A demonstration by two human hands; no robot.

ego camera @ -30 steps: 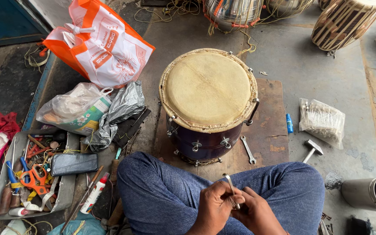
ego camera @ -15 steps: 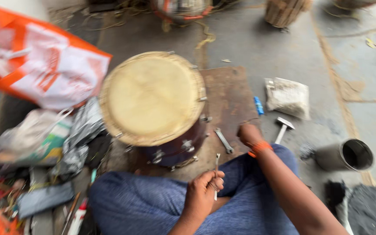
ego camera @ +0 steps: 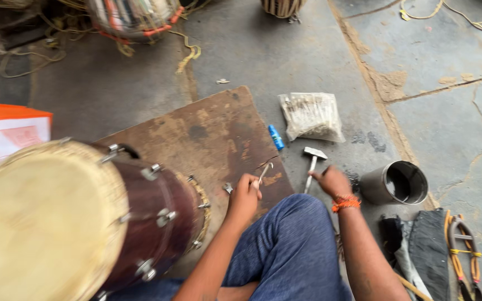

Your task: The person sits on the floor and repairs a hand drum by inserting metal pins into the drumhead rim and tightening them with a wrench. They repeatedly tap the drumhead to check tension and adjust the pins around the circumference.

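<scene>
Seated on the floor, a person is clenching the left hand (ego camera: 244,198) around a thin metal rod (ego camera: 263,173) above a brown board (ego camera: 207,134), while the right hand (ego camera: 335,181) is closing its grip on the handle of a small hammer (ego camera: 312,161) lying on the concrete, near a dark drum (ego camera: 85,217) and a metal cup (ego camera: 394,183).

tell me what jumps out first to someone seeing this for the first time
A big drum with a pale skin head fills the lower left, lying on a worn brown board. At centre the left hand pinches a thin metal rod over the board, while the right hand reaches for a small hammer on the grey floor, beside a metal cup.
</scene>
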